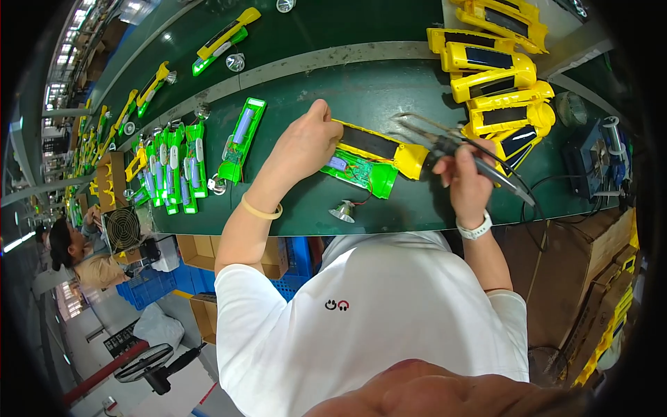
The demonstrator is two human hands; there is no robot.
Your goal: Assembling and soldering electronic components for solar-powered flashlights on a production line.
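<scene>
On green belt, left to right: row of green battery trays [177,170], one apart [240,139]. Left hand [306,142] pressed onto yellow-green torch [368,160], fingers closed over its left end; long axis runs left-right, slightly down to right. Right hand [469,174] pinches soldering iron [451,146], tip beside torch's right end. Stack of yellow shells [497,76] behind. Cardboard boxes [597,278] lower right.
</scene>
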